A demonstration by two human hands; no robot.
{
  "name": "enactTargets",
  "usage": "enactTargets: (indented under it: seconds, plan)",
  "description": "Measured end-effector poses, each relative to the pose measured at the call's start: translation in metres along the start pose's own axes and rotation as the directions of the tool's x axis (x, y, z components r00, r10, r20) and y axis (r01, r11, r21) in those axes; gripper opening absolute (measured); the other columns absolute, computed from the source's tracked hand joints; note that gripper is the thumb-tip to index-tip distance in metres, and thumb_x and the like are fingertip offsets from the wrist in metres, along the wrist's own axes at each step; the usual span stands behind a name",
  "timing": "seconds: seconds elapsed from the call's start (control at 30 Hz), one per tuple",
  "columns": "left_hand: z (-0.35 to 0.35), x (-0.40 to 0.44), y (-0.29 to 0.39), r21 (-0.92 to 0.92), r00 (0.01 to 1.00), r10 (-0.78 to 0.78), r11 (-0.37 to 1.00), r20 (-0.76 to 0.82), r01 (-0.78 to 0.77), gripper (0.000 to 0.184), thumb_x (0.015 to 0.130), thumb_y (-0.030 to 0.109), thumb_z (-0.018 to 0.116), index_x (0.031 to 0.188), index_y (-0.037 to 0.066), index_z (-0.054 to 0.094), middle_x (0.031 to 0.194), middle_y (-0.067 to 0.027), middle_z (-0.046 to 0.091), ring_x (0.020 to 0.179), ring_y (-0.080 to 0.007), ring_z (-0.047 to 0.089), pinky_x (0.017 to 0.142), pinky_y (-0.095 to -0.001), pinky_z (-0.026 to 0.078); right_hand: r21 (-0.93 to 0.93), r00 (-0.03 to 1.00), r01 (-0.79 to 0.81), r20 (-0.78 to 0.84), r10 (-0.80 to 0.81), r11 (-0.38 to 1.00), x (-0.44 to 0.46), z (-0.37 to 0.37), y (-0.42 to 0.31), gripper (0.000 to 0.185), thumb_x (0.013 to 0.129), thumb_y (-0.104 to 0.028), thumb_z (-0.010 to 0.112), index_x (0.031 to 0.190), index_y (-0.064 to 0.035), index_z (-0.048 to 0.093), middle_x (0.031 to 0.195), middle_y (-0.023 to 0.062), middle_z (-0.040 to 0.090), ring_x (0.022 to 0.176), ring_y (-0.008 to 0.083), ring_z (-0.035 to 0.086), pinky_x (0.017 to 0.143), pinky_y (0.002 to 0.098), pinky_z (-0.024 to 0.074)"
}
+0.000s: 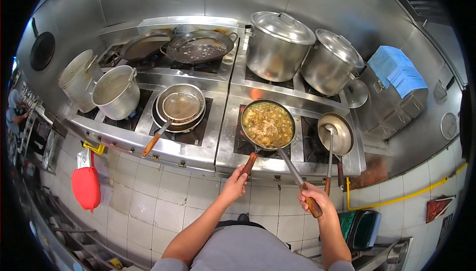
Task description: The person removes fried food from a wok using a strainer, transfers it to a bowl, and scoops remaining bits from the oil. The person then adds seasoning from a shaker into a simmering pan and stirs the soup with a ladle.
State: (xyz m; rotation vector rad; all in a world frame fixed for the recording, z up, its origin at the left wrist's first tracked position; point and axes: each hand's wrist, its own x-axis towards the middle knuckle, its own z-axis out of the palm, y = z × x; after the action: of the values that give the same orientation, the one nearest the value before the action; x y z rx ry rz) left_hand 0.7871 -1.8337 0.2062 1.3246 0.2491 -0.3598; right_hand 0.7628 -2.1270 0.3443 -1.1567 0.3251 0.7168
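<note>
At the stove (224,144), our left hand (233,185) curls its fingers round the pan handle (251,163), our right hand (318,200) round the long utensil (292,166); hard stirring could slop food (267,124) out.

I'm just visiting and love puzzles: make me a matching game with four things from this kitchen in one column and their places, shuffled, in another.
Things
1. Left hand
2. Right hand
3. Blue cloth
4. Black pan

Places
A. Hanging on the metal wall
B. Draped over metal boxes
C. Around the handle of the pan of food
D. Around the wooden handle of a long tool whose far end reaches that food

Right pairs: 1-C, 2-D, 3-B, 4-A
</note>
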Motion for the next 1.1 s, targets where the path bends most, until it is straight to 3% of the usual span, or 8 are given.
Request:
enactTargets:
  seconds: [0.5, 0.6, 0.67, 0.7, 0.83, 1.0, 1.07, 1.1]
  plan:
    - [0.000, 0.000, 0.000, 0.010, 1.000, -0.008, 1.000, 0.000, 0.008, 0.050, 0.099, 0.030, 0.049, 0.146, 0.019, 0.035, 0.078, 0.0013, 0.052, 0.051, -0.0071, 0.046, 0.044, -0.0225, 0.039, -0.491, 0.959, 0.174, -0.113, -0.260, 0.854, 0.017, -0.018, 0.013, 0.067, 0.084, -0.001, 0.059, 0.145, -0.0060, 0.035, 0.073, 0.0019, 0.052, 0.054, 0.0110, 0.053, 0.050, 0.0255, 0.0448]
    - [0.002, -0.003, 0.005, -0.001, 0.999, -0.037, 0.999, -0.004, 0.037, 0.050, 0.099, 0.030, 0.050, 0.146, 0.019, 0.036, 0.078, 0.0012, 0.052, 0.052, -0.0069, 0.046, 0.045, -0.0224, 0.039, -0.718, 0.914, 0.134, -0.176, -0.364, 0.683, 0.033, -0.029, 0.009, 0.071, 0.080, -0.005, 0.062, 0.146, -0.0106, 0.035, 0.079, 0.0085, 0.060, 0.062, 0.0213, 0.061, 0.058, 0.0319, 0.0489]
    - [0.002, -0.003, 0.004, 0.010, 0.999, -0.039, 0.999, -0.008, 0.039, 0.049, 0.100, 0.030, 0.050, 0.145, 0.019, 0.037, 0.078, 0.0015, 0.052, 0.053, -0.0069, 0.048, 0.045, -0.0218, 0.038, -0.953, 0.759, 0.200, 0.005, -0.651, 0.226, 0.056, -0.052, 0.015, 0.076, 0.076, -0.005, 0.064, 0.145, -0.0042, 0.034, 0.102, 0.0152, 0.067, 0.083, 0.0316, 0.067, 0.075, 0.0376, 0.0514]
    - [0.002, -0.003, 0.005, 0.010, 0.999, -0.036, 0.999, -0.019, 0.036, 0.048, 0.100, 0.029, 0.049, 0.145, 0.019, 0.038, 0.078, 0.0017, 0.052, 0.053, -0.0070, 0.049, 0.046, -0.0212, 0.037, -0.940, 0.815, 0.058, -0.149, -0.560, 0.335, 0.060, -0.051, 0.010, 0.078, 0.076, -0.012, 0.063, 0.148, -0.0171, 0.034, 0.105, 0.0253, 0.064, 0.090, 0.0413, 0.064, 0.080, 0.0421, 0.0496]
    - [0.004, -0.002, 0.003, 0.002, 0.999, -0.019, 1.000, -0.028, 0.019, 0.047, 0.100, 0.028, 0.049, 0.145, 0.019, 0.038, 0.078, 0.0026, 0.053, 0.054, -0.0069, 0.050, 0.047, -0.0215, 0.038, -0.983, 0.801, -0.087, -0.166, -0.575, 0.162, 0.077, -0.045, 0.004, 0.077, 0.076, -0.015, 0.063, 0.147, -0.0142, 0.035, 0.100, 0.0277, 0.065, 0.095, 0.0419, 0.063, 0.084, 0.0432, 0.0491]
    - [0.003, -0.002, 0.004, 0.046, 1.000, 0.004, 0.999, -0.011, -0.003, 0.046, 0.100, 0.028, 0.048, 0.144, 0.020, 0.039, 0.078, 0.0027, 0.053, 0.054, -0.0067, 0.050, 0.047, -0.0211, 0.037, -0.935, 0.870, 0.073, -0.111, -0.480, 0.348, 0.111, -0.061, 0.041, 0.072, 0.079, -0.013, 0.062, 0.145, -0.0050, 0.034, 0.090, 0.0226, 0.066, 0.078, 0.0344, 0.066, 0.070, 0.0406, 0.0514]
    - [0.004, -0.003, 0.004, 0.051, 1.000, 0.008, 0.999, -0.009, -0.007, 0.046, 0.100, 0.028, 0.048, 0.144, 0.020, 0.039, 0.077, 0.0027, 0.053, 0.054, -0.0066, 0.050, 0.047, -0.0209, 0.037, -0.550, 0.969, 0.155, -0.076, -0.234, 0.821, 0.098, -0.042, 0.043, 0.058, 0.084, -0.014, 0.061, 0.137, -0.0047, 0.041, 0.072, 0.0065, 0.058, 0.058, 0.0165, 0.058, 0.053, 0.0308, 0.0500]
    - [0.004, -0.003, 0.004, 0.045, 1.000, 0.004, 0.999, -0.015, -0.004, 0.046, 0.100, 0.028, 0.048, 0.144, 0.020, 0.039, 0.077, 0.0028, 0.053, 0.054, -0.0066, 0.050, 0.047, -0.0209, 0.037, -0.407, 0.981, 0.140, -0.070, -0.183, 0.903, 0.091, -0.033, 0.043, 0.041, 0.087, -0.013, 0.059, 0.126, -0.0067, 0.046, 0.069, -0.0001, 0.051, 0.051, 0.0105, 0.053, 0.045, 0.0256, 0.0444]
